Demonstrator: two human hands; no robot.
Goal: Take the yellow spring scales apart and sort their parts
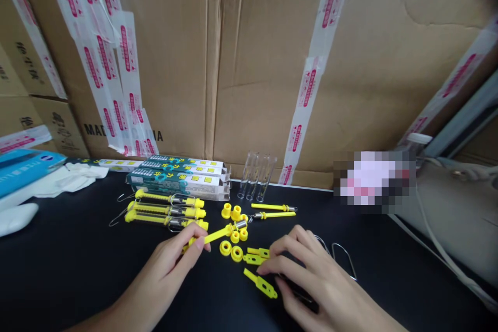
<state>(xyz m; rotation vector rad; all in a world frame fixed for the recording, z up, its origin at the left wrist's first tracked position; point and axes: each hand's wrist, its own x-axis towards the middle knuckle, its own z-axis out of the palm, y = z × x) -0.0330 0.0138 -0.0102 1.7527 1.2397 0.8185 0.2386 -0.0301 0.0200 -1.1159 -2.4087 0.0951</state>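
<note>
My left hand [177, 257] pinches a yellow spring-scale rod [217, 235] between thumb and fingertips. A small metal spring [240, 224] sits at its far end, pointing right. My right hand [307, 264] hovers low with curved fingers apart, its fingertips beside the slotted yellow tabs [254, 259]. Another slotted yellow tab [261, 284] lies just left of its thumb. Between the hands are yellow ring caps [236, 254] and several yellow collars [235, 212]. Two more yellow rods with springs [275, 215] lie behind. Bent wire loops [344, 259], partly hidden, lie beyond my right hand.
Three assembled spring scales [167, 211] with hooks lie at left, before stacked printed boxes [179, 179]. Clear tubes [252, 179] stand near the large cardboard box [264, 72]. A blue packet [31, 168] is far left. A blurred-out object [369, 176] and a cable [431, 249] are right.
</note>
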